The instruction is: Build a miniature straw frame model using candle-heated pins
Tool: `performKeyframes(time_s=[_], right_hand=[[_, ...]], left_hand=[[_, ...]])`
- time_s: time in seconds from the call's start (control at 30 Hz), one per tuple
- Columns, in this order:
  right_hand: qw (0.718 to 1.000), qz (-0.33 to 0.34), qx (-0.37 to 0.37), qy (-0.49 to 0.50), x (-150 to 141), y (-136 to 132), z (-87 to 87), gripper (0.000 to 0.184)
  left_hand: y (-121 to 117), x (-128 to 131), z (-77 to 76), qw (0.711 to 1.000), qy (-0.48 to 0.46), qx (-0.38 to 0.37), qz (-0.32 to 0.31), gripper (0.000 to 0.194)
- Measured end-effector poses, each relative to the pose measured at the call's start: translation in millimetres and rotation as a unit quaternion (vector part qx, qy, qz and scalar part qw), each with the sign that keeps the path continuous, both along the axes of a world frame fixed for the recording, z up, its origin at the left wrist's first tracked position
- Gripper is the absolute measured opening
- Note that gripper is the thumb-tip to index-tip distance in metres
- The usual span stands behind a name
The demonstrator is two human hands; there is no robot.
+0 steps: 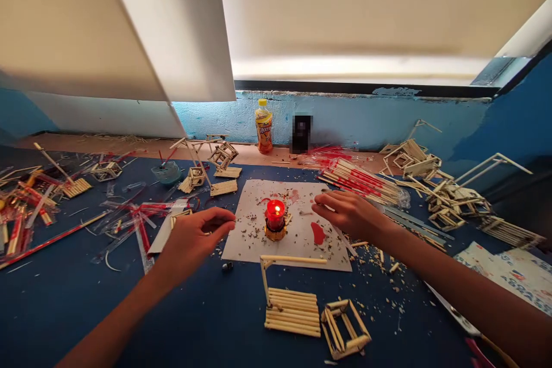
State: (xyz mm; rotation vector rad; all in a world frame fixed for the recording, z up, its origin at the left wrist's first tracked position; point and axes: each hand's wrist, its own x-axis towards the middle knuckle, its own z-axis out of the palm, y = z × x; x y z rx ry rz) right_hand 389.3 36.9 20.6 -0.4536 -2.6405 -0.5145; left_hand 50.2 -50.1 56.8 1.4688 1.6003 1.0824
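Observation:
A red candle holder (276, 214) with a lit flame and a gold base stands on a white paper sheet (250, 250). My left hand (194, 238) hovers left of it, thumb and fingertips drawn into a pinch; anything between them is too small to make out. To the candle's right, my right hand (347, 211) is closed over the paper, its fingers curled together, and what they grip is hidden. Nearer to me lie a slatted stick platform (292, 311) with an upright post and crossbar, and a small stick frame (345, 328).
Red-and-natural stick bundles (362, 181) lie behind my right hand. Finished stick models (448, 201) crowd the right side, others (222, 155) the back left. Plastic wrappers (138, 224) litter the left. A yellow-capped bottle (263, 129) stands by the wall.

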Motion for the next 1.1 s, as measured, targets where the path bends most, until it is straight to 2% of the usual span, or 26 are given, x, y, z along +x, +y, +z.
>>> performKeyframes(time_s=[0.13,0.23,0.3,0.33,0.4,0.47,0.53,0.57,0.6,0.67,0.77,0.87,1.0,1.1], right_hand=[[0.999,-0.015,-0.023,-0.018,9.5,-13.8,-18.1,0.029],[0.998,-0.028,-0.059,-0.005,12.7,-21.4,-27.2,0.030],[0.995,-0.036,-0.088,0.026,14.0,-26.9,-29.2,0.030],[0.992,-0.042,-0.103,0.051,14.2,-31.0,-28.0,0.029],[0.983,-0.061,-0.133,0.115,12.3,-43.9,-19.7,0.024],[0.965,-0.081,-0.164,0.188,6.6,-63.2,-3.9,0.019],[0.942,-0.085,-0.206,0.249,-2.7,-84.9,15.6,0.023],[0.909,-0.063,-0.280,0.304,-8.3,-94.8,24.8,0.021],[0.888,-0.046,-0.315,0.332,-14.0,-103.0,32.6,0.018],[0.867,-0.035,-0.346,0.357,-24.3,-113.5,42.5,0.013],[0.861,-0.029,-0.362,0.357,-34.1,-116.8,43.8,0.013],[0.852,-0.022,-0.376,0.363,-36.8,-116.0,38.4,0.014],[0.825,-0.035,-0.408,0.390,-36.5,-118.6,34.9,0.014],[0.824,-0.034,-0.411,0.387,-37.1,-120.7,34.9,0.013]], left_hand=[[-23.5,-17.8,-3.0,0.985,-0.119,0.063,0.103,0.022],[-58.2,-6.7,-3.1,0.948,-0.252,0.130,0.148,0.026],[-84.8,14.9,-2.5,0.921,-0.329,0.138,0.155,0.030],[-97.5,29.1,-1.7,0.898,-0.396,0.121,0.151,0.032],[-118.2,61.1,0.7,0.867,-0.480,0.051,0.124,0.032],[-129.7,93.1,3.7,0.844,-0.528,-0.013,0.093,0.026],[-131.0,120.5,5.4,0.820,-0.565,-0.055,0.068,0.023],[-128.4,131.6,5.2,0.807,-0.583,-0.071,0.057,0.022],[-124.5,140.9,4.1,0.792,-0.603,-0.081,0.051,0.022],[-115.1,154.4,-0.7,0.761,-0.641,-0.085,0.057,0.021],[-103.0,166.3,-12.0,0.723,-0.681,-0.086,0.083,0.018],[-96.2,173.6,-22.0,0.697,-0.704,-0.092,0.101,0.016],[-91.1,180.7,-27.2,0.681,-0.718,-0.093,0.109,0.011],[-87.7,183.8,-26.9,0.676,-0.725,-0.076,0.110,0.011]])
